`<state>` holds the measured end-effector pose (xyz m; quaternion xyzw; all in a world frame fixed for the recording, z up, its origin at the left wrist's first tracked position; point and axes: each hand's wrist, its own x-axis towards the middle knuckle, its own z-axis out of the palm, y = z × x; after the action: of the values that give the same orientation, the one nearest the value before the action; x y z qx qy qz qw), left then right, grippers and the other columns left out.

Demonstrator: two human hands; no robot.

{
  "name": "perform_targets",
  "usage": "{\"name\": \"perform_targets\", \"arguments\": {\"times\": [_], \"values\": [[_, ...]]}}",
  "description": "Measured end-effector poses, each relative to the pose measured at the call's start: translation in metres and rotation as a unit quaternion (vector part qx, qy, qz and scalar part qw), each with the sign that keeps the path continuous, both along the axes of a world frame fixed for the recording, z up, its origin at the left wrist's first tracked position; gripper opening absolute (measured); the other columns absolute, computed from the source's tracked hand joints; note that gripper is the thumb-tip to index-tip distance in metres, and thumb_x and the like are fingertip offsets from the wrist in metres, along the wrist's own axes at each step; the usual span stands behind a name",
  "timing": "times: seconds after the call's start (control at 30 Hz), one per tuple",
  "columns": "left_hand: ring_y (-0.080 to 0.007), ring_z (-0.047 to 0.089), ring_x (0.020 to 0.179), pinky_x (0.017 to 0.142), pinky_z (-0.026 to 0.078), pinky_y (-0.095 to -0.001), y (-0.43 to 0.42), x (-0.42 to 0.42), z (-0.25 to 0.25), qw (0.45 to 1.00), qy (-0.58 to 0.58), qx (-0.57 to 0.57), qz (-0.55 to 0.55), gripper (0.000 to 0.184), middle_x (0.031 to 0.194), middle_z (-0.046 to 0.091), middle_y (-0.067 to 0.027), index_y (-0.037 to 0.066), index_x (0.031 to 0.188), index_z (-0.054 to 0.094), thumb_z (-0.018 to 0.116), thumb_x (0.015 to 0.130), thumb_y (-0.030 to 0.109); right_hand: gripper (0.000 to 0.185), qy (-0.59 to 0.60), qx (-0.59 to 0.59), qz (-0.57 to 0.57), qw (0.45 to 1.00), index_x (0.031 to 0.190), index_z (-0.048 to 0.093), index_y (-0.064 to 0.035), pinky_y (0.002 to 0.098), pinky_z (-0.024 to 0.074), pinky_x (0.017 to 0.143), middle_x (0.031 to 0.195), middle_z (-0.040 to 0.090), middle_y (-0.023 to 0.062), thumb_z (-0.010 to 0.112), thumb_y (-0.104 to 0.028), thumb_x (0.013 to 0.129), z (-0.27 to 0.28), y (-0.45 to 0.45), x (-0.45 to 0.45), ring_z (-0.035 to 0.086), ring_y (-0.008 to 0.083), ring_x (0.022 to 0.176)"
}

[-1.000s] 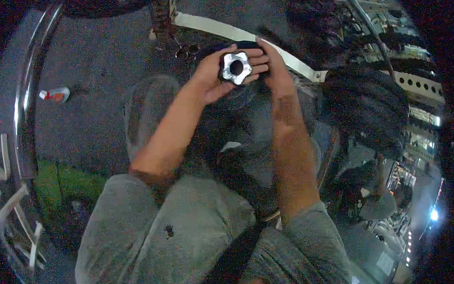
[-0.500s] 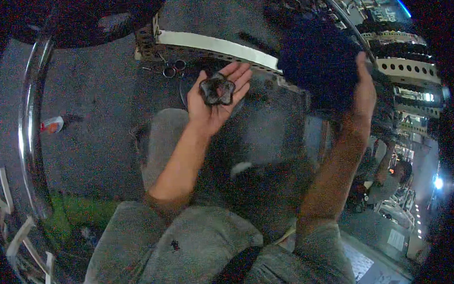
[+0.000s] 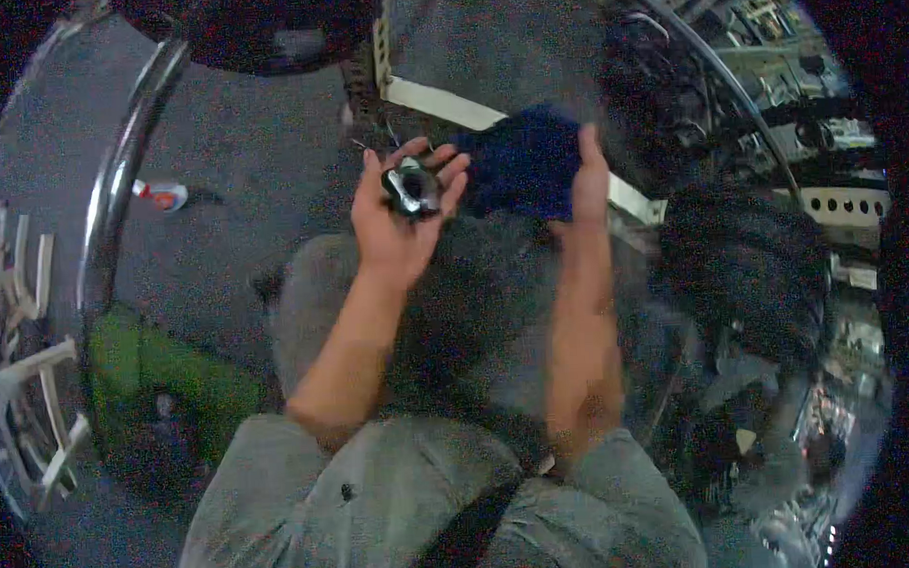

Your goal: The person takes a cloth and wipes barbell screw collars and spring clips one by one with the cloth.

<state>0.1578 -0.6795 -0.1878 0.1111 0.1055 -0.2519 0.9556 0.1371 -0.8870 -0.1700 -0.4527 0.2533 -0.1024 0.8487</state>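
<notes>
On the upturned palm of my left hand [image 3: 388,231] rests a shiny star-shaped metal part [image 3: 412,188] with a dark round hole, its fingers partly curled around it. My right hand [image 3: 590,191] holds a dark blue cloth [image 3: 525,161] that hangs between the two hands. The cloth's left edge reaches close to my left fingertips; whether they touch is unclear. Most of my right fingers are hidden behind the cloth.
A pale metal bar [image 3: 448,102] runs behind the hands. On the left stand a curved chrome tube [image 3: 106,201], a red-and-white bottle [image 3: 163,195] and a green surface [image 3: 167,369]. A perforated rail [image 3: 844,205] and blurred metal parts are at the right.
Half a second ago the blue cloth and my right hand were far to the right; both have moved left toward the metal part. My left hand has shifted slightly left, still carrying the part.
</notes>
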Motion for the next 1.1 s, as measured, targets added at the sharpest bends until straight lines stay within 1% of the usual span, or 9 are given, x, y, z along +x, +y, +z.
{"name": "perform_targets", "arguments": {"times": [0.2, 0.33, 0.37, 0.6, 0.7, 0.77, 0.87, 1.0, 1.1], "values": [[-0.0293, 0.061, 0.097, 0.087, 0.050, -0.0385, -0.014, 0.021, 0.023, 0.952, -0.120, 0.266, 0.093, 0.033, 0.106, 0.060, -0.0140, 0.003, 0.117, 0.052, 0.059, 0.095, 0.026, 0.052, -0.082, 0.174, 0.134, 0.972, 0.114, 0.062, -0.0011, 0.0356, 0.0508, 0.090, 0.107, 0.068, 0.0094, 0.049, -0.047, 0.095, -0.017, 0.022, 0.032, 0.066, 0.0224, 0.094], [-0.0252, 0.061, 0.099, 0.087, 0.046, -0.0331, -0.054, 0.054, 0.070, 0.593, -0.326, 0.733, 0.064, 0.046, 0.108, 0.063, -0.0148, -0.002, 0.118, 0.054, 0.063, 0.092, 0.034, 0.055, -0.086, 0.135, 0.109, 0.981, 0.124, 0.056, -0.0016, 0.0352, 0.0455, 0.095, 0.120, 0.060, 0.0095, 0.049, -0.048, 0.096, 0.021, 0.048, 0.030, 0.058, 0.0209, 0.108], [-0.0255, 0.060, 0.102, 0.089, 0.046, -0.0337, -0.061, 0.061, 0.066, 0.584, -0.347, 0.732, 0.053, 0.047, 0.110, 0.063, -0.0158, -0.002, 0.120, 0.053, 0.061, 0.093, 0.036, 0.054, -0.066, 0.110, 0.081, 0.988, 0.127, 0.054, -0.0023, 0.0327, 0.0427, 0.097, 0.123, 0.058, 0.0077, 0.050, -0.047, 0.097, 0.038, 0.054, 0.026, 0.054, 0.0177, 0.112], [-0.0285, 0.044, 0.129, 0.107, 0.033, -0.0359, -0.077, 0.095, 0.022, 0.626, -0.330, 0.705, -0.042, 0.058, 0.138, 0.049, -0.0187, 0.003, 0.139, 0.043, 0.044, 0.099, 0.045, 0.076, -0.036, -0.163, 0.163, 0.972, 0.126, 0.052, 0.0071, 0.0402, 0.0376, 0.102, 0.129, 0.054, 0.0256, 0.026, -0.059, 0.098, -0.012, 0.040, 0.061, 0.049, 0.0360, 0.123], [-0.0272, 0.047, 0.124, 0.106, 0.033, -0.0329, -0.062, 0.114, -0.026, 0.764, -0.258, 0.586, -0.081, 0.068, 0.135, 0.050, -0.0172, -0.001, 0.139, 0.040, 0.041, 0.098, 0.052, 0.065, 0.105, -0.295, 0.315, 0.896, 0.112, 0.062, 0.0023, 0.0405, 0.0351, 0.101, 0.117, 0.059, 0.0261, 0.027, -0.052, 0.101, -0.019, 0.048, 0.061, 0.053, 0.0381, 0.112], [-0.0233, 0.054, 0.112, 0.099, 0.039, -0.0338, -0.049, 0.131, -0.050, 0.600, -0.421, 0.681, 0.003, 0.065, 0.122, 0.058, -0.0124, 0.001, 0.129, 0.053, 0.040, 0.097, 0.057, 0.064, -0.111, -0.487, 0.032, 0.866, 0.106, 0.063, 0.0032, 0.0442, 0.0347, 0.100, 0.110, 0.060, 0.0300, 0.027, -0.049, 0.101, -0.043, 0.085, 0.053, 0.052, 0.0468, 0.109], [-0.0200, 0.058, 0.098, 0.089, 0.044, -0.0358, -0.049, 0.120, -0.043, 0.815, -0.085, 0.561, -0.116, 0.066, 0.106, 0.064, -0.0096, 0.000, 0.113, 0.063, 0.038, 0.096, 0.059, 0.059, -0.030, -0.471, 0.241, 0.848, 0.114, 0.056, 0.0043, 0.0493, 0.0350, 0.099, 0.105, 0.060, 0.0325, 0.028, -0.045, 0.101, -0.044, 0.066, 0.052, 0.052, 0.0500, 0.106], [-0.0204, 0.056, 0.099, 0.087, 0.043, -0.0357, -0.047, 0.115, -0.074, 0.811, -0.119, 0.557, -0.134, 0.070, 0.106, 0.065, -0.0118, 0.000, 0.112, 0.064, 0.035, 0.096, 0.062, 0.050, 0.009, -0.577, 0.336, 0.745, 0.125, 0.049, 0.0003, 0.0522, 0.0392, 0.098, 0.113, 0.058, 0.0316, 0.034, -0.040, 0.100, -0.071, 0.046, 0.071, 0.056, 0.0479, 0.103], [-0.0215, 0.057, 0.098, 0.088, 0.043, -0.0366, -0.043, 0.116, -0.070, 0.743, -0.132, 0.644, -0.125, 0.073, 0.107, 0.065, -0.0137, -0.001, 0.110, 0.065, 0.032, 0.096, 0.063, 0.046, -0.016, -0.572, 0.277, 0.772, 0.123, 0.051, -0.0005, 0.0534, 0.0370, 0.098, 0.109, 0.060, 0.0295, 0.038, -0.037, 0.098, -0.086, 0.071, 0.041, 0.054, 0.0476, 0.105]]}}
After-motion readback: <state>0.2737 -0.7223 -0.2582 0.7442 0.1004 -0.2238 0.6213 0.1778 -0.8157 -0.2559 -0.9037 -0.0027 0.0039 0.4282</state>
